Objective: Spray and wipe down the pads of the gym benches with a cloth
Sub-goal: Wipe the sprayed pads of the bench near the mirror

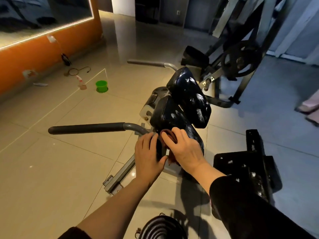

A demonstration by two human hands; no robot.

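The cloth [170, 138], a dark reddish wad, lies under your right hand [185, 149] at the near end of the lower pad [174, 118], and that pad is where you are working. Its long axis runs away from you and a little to the right, climbing toward the upper pad [189, 95], which still carries white streaks and blotches (spray or scuffed vinyl, the view does not settle it). So the unwiped run lies ahead of your hands, not beside them, and the coming stroke looks like a push forward along that axis. Your right hand is the nearer one to it: fingers spread and laid flat over the cloth, pressing rather than clenching. Your left hand [149, 153] sits just beside it on the pad's left edge, fingers curled round the dark edge as if steadying it; whether it also pinches a corner of the cloth I cannot tell. To the left of the pads a padded handle bar [86, 128] sticks out, near your left wrist, so keep the stroke clear of it. Further out on the floor [51, 169], well apart, stand a spray bottle [81, 81] and a green cup [101, 85], out of reach from here. A second black padded piece [245, 168] with white flecks sits to your right.
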